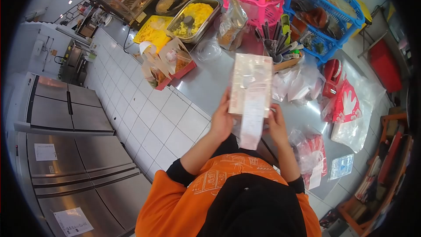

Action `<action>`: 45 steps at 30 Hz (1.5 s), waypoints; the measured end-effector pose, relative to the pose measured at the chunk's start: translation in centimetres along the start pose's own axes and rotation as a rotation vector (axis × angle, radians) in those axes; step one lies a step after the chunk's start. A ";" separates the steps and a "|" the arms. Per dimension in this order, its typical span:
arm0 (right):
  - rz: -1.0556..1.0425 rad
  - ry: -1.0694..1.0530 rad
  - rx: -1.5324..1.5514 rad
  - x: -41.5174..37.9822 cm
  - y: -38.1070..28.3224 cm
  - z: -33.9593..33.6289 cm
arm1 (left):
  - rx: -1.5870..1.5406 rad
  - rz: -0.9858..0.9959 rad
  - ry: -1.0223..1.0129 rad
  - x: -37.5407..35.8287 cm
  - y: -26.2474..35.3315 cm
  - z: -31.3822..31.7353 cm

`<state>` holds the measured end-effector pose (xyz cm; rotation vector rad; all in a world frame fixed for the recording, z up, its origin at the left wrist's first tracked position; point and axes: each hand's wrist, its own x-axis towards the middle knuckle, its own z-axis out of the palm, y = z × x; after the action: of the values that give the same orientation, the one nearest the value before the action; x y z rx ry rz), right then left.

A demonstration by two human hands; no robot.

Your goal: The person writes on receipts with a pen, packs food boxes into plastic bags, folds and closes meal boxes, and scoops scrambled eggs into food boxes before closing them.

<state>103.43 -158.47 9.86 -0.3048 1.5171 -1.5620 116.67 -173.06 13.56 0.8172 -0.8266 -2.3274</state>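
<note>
Clear plastic wrap covers a pale, flat box (250,83), which is held up at the centre of the frame over a steel counter (206,85). The left hand (221,120) is clasped around the box's lower left edge, and the right hand (277,125) is pressed against its lower right side, fingers curled; a long white receipt (253,120) hangs down the front of the box between the two hands. The step in hand appears to be the fixing or checking of that slip on the wrapped box. The next move would call for a steady hold by one hand while the slip is smoothed flat by the other.

Beyond the box, toward the upper left, two open cartons of food (169,63) are seen, with metal trays of yellow food (193,17) behind them. To the upper right, pink and blue racks (302,0) are stacked; plastic bags (351,114) lie at the right.
</note>
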 end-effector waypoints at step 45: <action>-0.757 0.372 -1.531 6.3 -2.1 18.1 | 0.363 0.919 0.395 18.3 40.4 -21.6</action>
<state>111.98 -175.46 13.04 -1.6318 2.8682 -0.5518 130.25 -219.89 21.24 0.7732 -1.1427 -1.1907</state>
